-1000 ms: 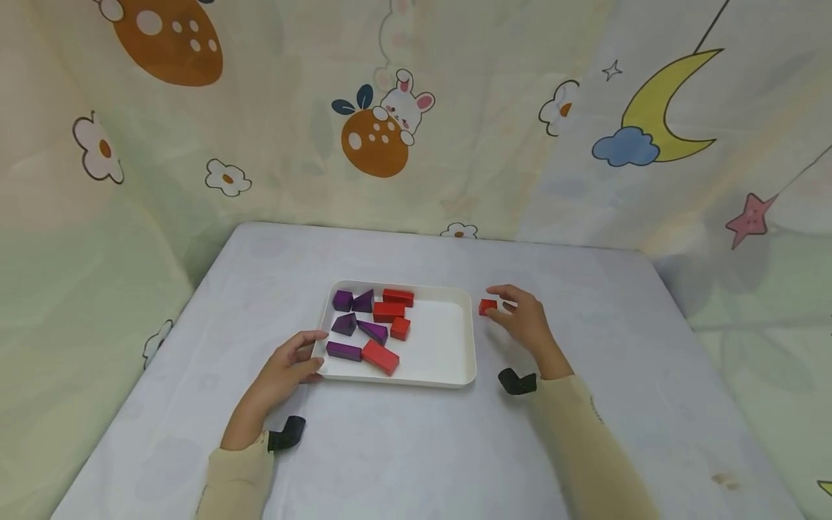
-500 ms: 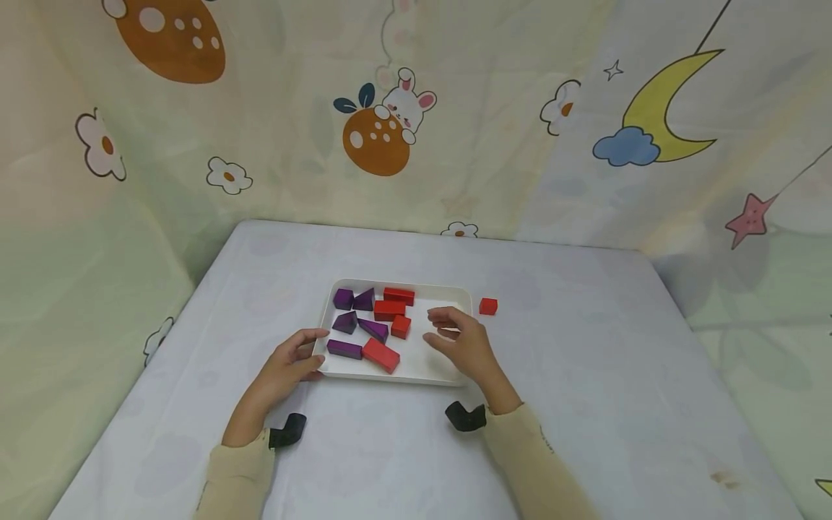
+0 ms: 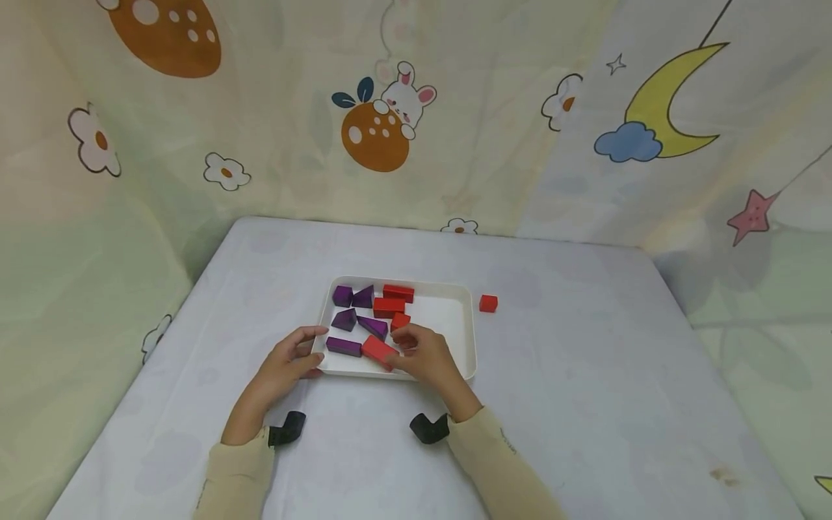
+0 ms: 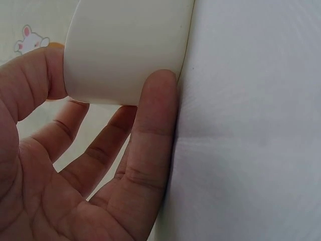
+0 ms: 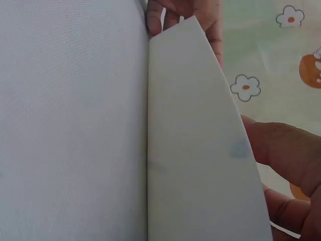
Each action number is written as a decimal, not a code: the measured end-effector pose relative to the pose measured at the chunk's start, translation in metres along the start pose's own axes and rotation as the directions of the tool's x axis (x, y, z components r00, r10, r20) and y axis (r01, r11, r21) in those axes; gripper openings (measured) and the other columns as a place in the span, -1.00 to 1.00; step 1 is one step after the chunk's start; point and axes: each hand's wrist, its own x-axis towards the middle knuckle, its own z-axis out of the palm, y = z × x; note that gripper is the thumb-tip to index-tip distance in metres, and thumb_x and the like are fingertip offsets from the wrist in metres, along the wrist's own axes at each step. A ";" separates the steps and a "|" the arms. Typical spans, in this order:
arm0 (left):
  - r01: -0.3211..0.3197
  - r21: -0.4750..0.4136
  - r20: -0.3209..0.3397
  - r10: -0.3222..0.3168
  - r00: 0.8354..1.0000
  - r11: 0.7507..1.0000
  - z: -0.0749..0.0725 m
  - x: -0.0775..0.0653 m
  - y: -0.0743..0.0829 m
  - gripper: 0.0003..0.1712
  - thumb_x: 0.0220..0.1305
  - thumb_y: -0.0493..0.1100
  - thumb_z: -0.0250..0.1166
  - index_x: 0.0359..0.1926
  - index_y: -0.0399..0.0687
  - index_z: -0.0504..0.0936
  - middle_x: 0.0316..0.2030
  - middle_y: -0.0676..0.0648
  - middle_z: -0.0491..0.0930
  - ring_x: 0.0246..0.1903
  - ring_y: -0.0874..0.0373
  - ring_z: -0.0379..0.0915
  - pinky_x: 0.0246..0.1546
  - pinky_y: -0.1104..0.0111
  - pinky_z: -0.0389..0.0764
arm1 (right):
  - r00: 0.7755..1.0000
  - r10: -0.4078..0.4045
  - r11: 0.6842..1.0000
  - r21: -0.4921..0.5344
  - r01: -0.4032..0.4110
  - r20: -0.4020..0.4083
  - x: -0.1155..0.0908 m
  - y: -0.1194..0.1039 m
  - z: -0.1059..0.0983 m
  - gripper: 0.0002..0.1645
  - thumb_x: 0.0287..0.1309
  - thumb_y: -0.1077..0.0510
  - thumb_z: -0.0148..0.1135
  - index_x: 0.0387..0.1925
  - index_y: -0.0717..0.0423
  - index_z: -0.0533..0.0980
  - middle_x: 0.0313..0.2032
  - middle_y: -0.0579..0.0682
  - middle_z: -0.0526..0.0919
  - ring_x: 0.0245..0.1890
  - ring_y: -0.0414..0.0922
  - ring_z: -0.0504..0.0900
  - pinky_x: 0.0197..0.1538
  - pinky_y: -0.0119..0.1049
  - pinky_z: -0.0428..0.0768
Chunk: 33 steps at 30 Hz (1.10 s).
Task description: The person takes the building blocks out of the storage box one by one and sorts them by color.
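Note:
A white tray (image 3: 434,290) holds purple and red blocks. My left hand (image 3: 286,367) grips its front left corner; in the left wrist view the thumb (image 4: 156,110) presses the outer wall. My right hand (image 3: 429,357) is over the tray's front, with thumb and forefinger apart around the right end of a red rectangular block (image 3: 377,349). The thumb overlaps that end, though contact is unclear. A small red block (image 3: 400,319) lies just beyond the forefinger. In the right wrist view the tray wall hides the blocks and part of my right hand (image 5: 291,165).
A red cube (image 3: 488,303) lies on the white-covered table (image 3: 572,347), right of the tray. Purple blocks (image 3: 343,346) fill the tray's left side. Two red blocks (image 3: 388,308) lie near its middle. A patterned cloth (image 3: 273,108) hangs behind the table.
My right hand has left the red cube beside the tray and moved left over the tray to the front red block. The left hand has stayed at the tray's corner.

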 end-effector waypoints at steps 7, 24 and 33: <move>-0.006 -0.010 0.008 0.006 1.000 1.000 0.000 0.001 0.001 -0.43 0.54 -0.36 0.24 0.49 -0.31 0.40 0.54 -0.48 0.29 0.21 -0.31 0.60 -0.04 0.24 0.82 | 1.000 0.007 0.993 -0.120 -0.006 0.009 0.005 -0.003 0.005 -0.61 0.11 0.23 0.65 -0.03 0.23 0.72 -0.21 0.02 0.76 -0.21 -0.11 0.64 -0.09 -0.28 0.70; 0.002 -0.018 -0.003 -0.002 1.000 1.000 -0.001 0.001 -0.001 -0.44 0.54 -0.39 0.22 0.49 -0.32 0.41 0.54 -0.46 0.30 0.26 -0.35 0.56 -0.02 0.25 0.81 | 0.963 -0.264 0.965 -0.025 0.263 -0.063 -0.012 0.021 -0.071 -0.54 0.23 0.42 0.52 0.16 0.36 0.67 0.05 0.21 0.75 0.04 0.16 0.74 0.14 0.03 0.78; 0.009 -0.008 -0.005 -0.010 1.000 1.000 0.000 0.001 -0.001 -0.44 0.54 -0.38 0.23 0.49 -0.31 0.42 0.55 -0.45 0.30 0.23 -0.32 0.59 -0.03 0.25 0.81 | 0.955 -0.286 0.947 -0.179 0.268 -0.081 -0.009 0.038 -0.142 -0.49 0.27 0.47 0.45 0.25 0.44 0.59 0.13 0.33 0.69 0.13 0.26 0.69 0.19 0.09 0.72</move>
